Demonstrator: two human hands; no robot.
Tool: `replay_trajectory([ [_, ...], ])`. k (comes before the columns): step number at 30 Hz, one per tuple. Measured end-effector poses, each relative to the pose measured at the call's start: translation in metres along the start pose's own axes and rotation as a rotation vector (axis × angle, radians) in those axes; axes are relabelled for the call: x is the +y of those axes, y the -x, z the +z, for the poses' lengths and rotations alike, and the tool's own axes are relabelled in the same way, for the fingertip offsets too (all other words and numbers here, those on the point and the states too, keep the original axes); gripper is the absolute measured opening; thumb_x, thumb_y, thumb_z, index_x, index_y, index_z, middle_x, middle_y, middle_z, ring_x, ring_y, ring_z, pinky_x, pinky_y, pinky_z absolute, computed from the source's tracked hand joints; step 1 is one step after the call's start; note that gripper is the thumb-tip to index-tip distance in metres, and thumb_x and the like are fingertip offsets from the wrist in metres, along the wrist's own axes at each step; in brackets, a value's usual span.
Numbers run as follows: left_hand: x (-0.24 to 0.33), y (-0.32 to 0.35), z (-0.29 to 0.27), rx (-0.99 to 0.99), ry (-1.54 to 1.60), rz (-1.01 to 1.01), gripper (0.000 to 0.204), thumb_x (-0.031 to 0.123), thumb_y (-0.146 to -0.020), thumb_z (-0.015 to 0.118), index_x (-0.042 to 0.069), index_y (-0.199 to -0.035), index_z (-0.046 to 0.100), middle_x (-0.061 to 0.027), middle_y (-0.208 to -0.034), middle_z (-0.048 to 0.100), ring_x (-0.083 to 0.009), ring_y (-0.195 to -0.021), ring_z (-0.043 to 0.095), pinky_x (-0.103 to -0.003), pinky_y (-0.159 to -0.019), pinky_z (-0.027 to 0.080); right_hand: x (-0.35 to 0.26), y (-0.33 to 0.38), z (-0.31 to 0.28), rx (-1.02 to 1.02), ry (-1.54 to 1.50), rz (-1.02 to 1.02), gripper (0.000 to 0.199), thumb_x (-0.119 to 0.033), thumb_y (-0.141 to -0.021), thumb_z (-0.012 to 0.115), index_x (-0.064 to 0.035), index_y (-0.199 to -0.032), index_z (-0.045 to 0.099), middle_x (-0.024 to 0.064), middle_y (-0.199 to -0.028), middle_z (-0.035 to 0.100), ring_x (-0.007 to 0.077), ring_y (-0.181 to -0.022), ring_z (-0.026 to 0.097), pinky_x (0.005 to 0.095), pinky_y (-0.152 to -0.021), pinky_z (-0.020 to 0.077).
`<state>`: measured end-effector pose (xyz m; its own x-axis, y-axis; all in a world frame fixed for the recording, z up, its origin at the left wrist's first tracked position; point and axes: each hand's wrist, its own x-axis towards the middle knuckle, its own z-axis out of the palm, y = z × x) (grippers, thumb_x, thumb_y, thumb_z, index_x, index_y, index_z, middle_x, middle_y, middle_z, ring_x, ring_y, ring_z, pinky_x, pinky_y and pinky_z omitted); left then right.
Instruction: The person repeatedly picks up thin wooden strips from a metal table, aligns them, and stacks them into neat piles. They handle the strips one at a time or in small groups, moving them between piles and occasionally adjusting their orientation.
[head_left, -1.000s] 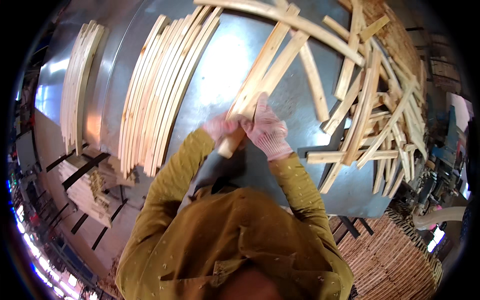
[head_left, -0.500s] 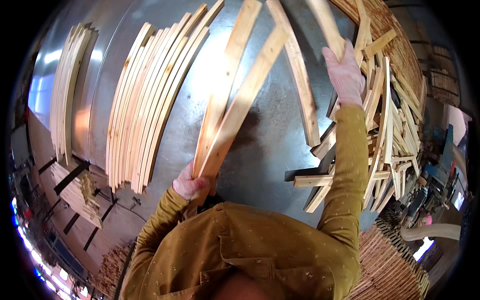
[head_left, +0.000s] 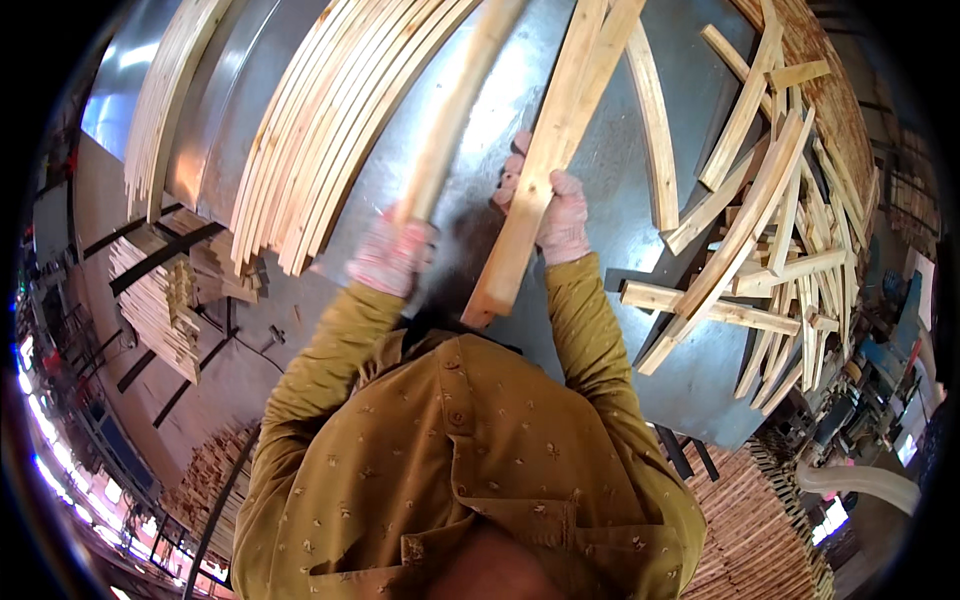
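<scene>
My left hand (head_left: 392, 256), left of centre, is closed round the near end of a pale wooden slat (head_left: 458, 110). That slat is smeared by motion and points away from me. My right hand (head_left: 564, 222) grips wooden slats (head_left: 540, 190) right of centre, its thumb on the near side and fingers showing past the far side. They overlap and look like two, forking apart at the far end; their near end slants down toward my body. Both hands are over a shiny metal table (head_left: 500, 90).
Neatly aligned slats (head_left: 330, 120) lie left of my hands, with another row (head_left: 165, 110) farther left. One slat (head_left: 655, 130) lies alone on the right. Beyond it is a jumbled heap of slats (head_left: 770, 220). Stacked wood (head_left: 750, 520) stands at lower right.
My right hand has come back from the heap to the centre and now grips the overlapping slats. My left hand, earlier round two slats, now holds one blurred slat. The view has shifted.
</scene>
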<state>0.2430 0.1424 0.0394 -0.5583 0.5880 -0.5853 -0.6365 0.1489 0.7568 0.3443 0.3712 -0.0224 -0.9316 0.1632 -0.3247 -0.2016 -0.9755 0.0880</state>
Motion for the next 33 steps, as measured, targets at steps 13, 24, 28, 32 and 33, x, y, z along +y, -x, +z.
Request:
replay_trajectory([
  [13,0.146,-0.025,-0.314,0.364,-0.066,0.275,0.036,0.037,-0.099,0.060,0.007,-0.118,0.059,-0.0110,-0.082,0.067,-0.0194,-0.054,0.058,-0.031,-0.046,0.046,0.157,-0.101,0.036,0.875,2.168,0.090,0.087,-0.070,-0.087,0.052,0.0052,-0.131,0.054,0.0276,-0.123,0.064,0.0418,-0.117,0.059,0.0444,-0.102,0.0436],
  [24,0.287,-0.086,-0.474,0.849,-1.272,0.055,0.061,0.051,-0.092,0.060,0.009,-0.136,0.058,-0.0171,-0.138,0.057,-0.0329,-0.128,0.053,-0.041,-0.108,0.041,0.205,-0.095,0.034,0.894,2.202,-0.274,0.079,-0.064,-0.096,0.041,-0.0096,-0.153,0.033,0.0242,-0.122,0.065,0.0443,-0.112,0.061,0.0450,-0.093,0.0492],
  [28,0.301,-0.104,-0.493,0.783,-1.733,-0.034,0.061,0.044,-0.088,0.063,0.012,-0.139,0.055,-0.0158,-0.142,0.053,-0.0327,-0.131,0.051,-0.041,-0.109,0.041,0.186,-0.103,0.019,0.837,2.378,-0.144,0.070,-0.053,-0.099,0.048,-0.0085,-0.151,0.038,0.0232,-0.115,0.067,0.0431,-0.104,0.064,0.0447,-0.087,0.0513],
  [32,0.279,-0.094,-0.477,0.945,-1.784,-0.075,0.060,0.042,-0.088,0.061,0.015,-0.140,0.052,-0.0120,-0.142,0.052,-0.0341,-0.130,0.051,-0.043,-0.107,0.042,0.124,-0.080,0.060,0.718,2.567,-0.492,0.059,-0.045,-0.096,0.058,-0.0051,-0.140,0.054,0.0201,-0.127,0.063,0.0361,-0.117,0.061,0.0418,-0.100,0.0473],
  [33,0.283,-0.091,-0.476,1.125,-1.596,-0.071,0.059,0.042,-0.087,0.062,0.016,-0.140,0.052,-0.0116,-0.143,0.051,-0.0349,-0.130,0.051,-0.044,-0.107,0.042,0.081,-0.065,0.050,0.756,2.565,-0.636,0.060,-0.045,-0.096,0.060,-0.0056,-0.140,0.053,0.0174,-0.137,0.059,0.0325,-0.125,0.057,0.0400,-0.105,0.0443],
])
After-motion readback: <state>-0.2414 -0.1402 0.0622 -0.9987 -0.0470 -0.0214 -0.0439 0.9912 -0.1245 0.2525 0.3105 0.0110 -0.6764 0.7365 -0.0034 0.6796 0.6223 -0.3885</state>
